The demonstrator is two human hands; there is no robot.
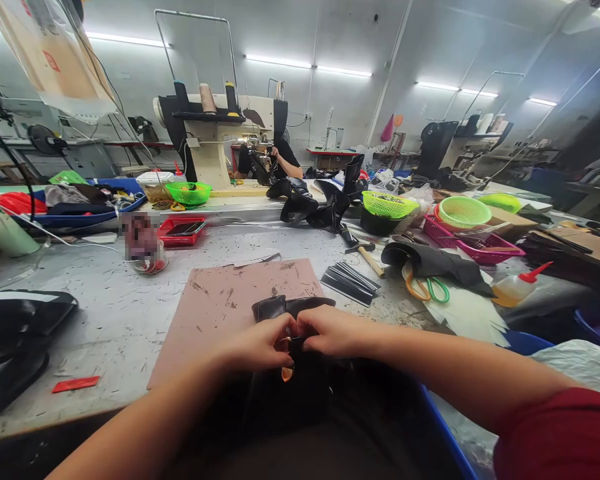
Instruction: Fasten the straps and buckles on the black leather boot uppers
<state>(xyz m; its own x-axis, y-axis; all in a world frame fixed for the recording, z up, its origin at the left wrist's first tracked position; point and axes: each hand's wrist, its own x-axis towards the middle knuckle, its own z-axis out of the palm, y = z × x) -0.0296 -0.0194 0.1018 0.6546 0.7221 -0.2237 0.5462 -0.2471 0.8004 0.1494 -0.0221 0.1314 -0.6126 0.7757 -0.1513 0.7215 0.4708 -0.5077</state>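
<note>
My left hand (267,343) and my right hand (333,331) meet at the front edge of the table, fingers pinched close together. Both are closed on a black leather piece (273,307), part of which lies over the pinkish-brown board (220,313). Its lower part merges with dark material below, so its outline there is unclear. A small orange object (287,375), perhaps a tool's handle, pokes out beneath my left fingers; most of it is hidden. Right of the board lie several black strips with white edges (351,282).
A hammer (371,259), scissors with orange and green handles (427,289) and a red-tipped bottle (520,285) lie right. Black boot pieces (325,203) sit ahead. Behind them a person's arm (287,163) is at a sewing machine (220,137). Left are a red tray (183,231) and red strip (75,384).
</note>
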